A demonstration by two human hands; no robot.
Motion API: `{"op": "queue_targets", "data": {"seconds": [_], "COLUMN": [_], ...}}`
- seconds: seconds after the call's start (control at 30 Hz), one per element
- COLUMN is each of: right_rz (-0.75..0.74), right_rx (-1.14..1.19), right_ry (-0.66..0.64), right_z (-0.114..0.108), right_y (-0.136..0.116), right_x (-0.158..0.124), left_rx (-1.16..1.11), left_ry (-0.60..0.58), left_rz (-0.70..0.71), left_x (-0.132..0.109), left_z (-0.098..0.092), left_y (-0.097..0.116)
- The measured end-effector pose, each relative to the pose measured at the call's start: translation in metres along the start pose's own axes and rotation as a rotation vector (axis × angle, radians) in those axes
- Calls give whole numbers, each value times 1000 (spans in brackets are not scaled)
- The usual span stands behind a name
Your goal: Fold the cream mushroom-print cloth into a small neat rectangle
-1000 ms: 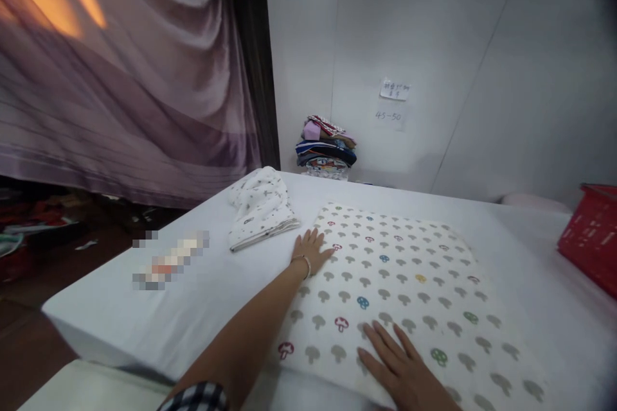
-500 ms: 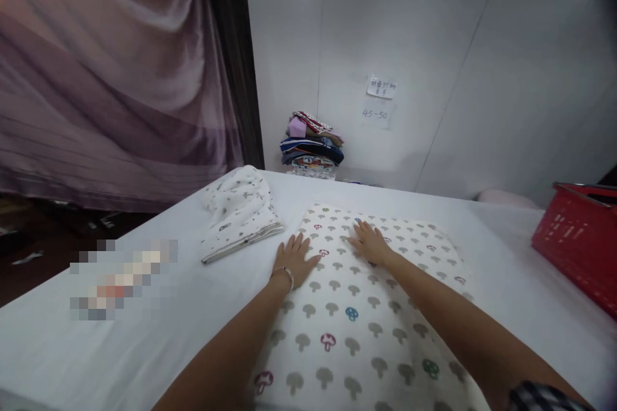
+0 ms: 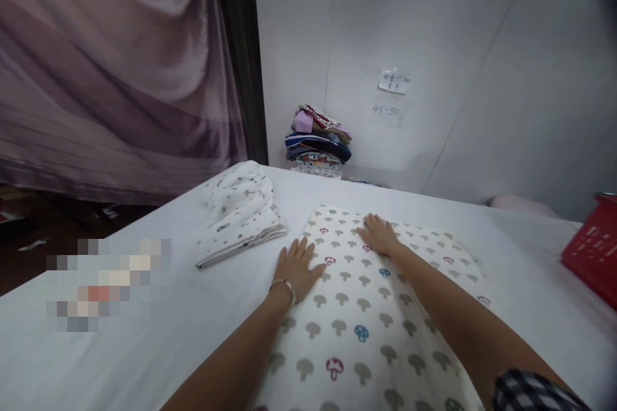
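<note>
The mushroom-print cloth point(image 3: 364, 304) lay on the white-covered bench point(image 3: 178, 334) in front of the person, running out of view at six o'clock. It was printed with grey mushrooms and a few red, blue and green ones.

Taking that cloth as the dial's centre, the left hand point(image 3: 299, 270) rested palm down at ten o'clock, fingers spread, across the cloth's side edge; a bracelet point(image 3: 290, 291) circled its wrist. The right hand point(image 3: 380, 236) lay palm down on the cloth at twelve o'clock, farther out than the left, its fingers slightly apart. Neither pinched the fabric. A black-and-white checked sleeve point(image 3: 530, 390) showed on the right arm at about four o'clock.

Farther out at ten o'clock lay a second white cloth point(image 3: 243, 215) with small dark prints, folded and rumpled. Just beyond the bench's far edge, between eleven and twelve, rose a pile of folded fabrics point(image 3: 318, 141). A red basket point(image 3: 590, 253) stood between two and three o'clock, partly out of view.
</note>
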State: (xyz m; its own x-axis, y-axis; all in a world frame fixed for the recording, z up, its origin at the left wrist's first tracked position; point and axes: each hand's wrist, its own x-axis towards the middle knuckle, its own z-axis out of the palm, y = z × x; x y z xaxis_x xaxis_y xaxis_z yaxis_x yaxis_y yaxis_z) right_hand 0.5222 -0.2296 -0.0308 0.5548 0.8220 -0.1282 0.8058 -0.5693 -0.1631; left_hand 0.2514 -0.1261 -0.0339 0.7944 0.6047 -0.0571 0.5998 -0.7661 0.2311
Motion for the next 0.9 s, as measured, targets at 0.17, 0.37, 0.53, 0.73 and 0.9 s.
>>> {"op": "queue_targets", "data": {"seconds": [0.17,0.37,0.53,0.73,0.9], "right_rz": [17,19,-139,-160,-163], "right_rx": [-44,-48,-41,-15,8], "right_ry": [-16,-22,-28,-80,-66], "right_z": [3,-2,-6,3,1], "right_y": [-5,-14,-59,-91,-104], "right_x": [15,21,39,54,61], "left_rx": [-4,-20,-15,-17,-30], "left_ry": [2,-1,17,0,-17], "left_rz": [-1,4,3,-5,-15], "left_x": [0,1,1,-2,-5], "left_z": [1,4,5,-1,-5], "left_y": [-1,-2,-2,2,5]}}
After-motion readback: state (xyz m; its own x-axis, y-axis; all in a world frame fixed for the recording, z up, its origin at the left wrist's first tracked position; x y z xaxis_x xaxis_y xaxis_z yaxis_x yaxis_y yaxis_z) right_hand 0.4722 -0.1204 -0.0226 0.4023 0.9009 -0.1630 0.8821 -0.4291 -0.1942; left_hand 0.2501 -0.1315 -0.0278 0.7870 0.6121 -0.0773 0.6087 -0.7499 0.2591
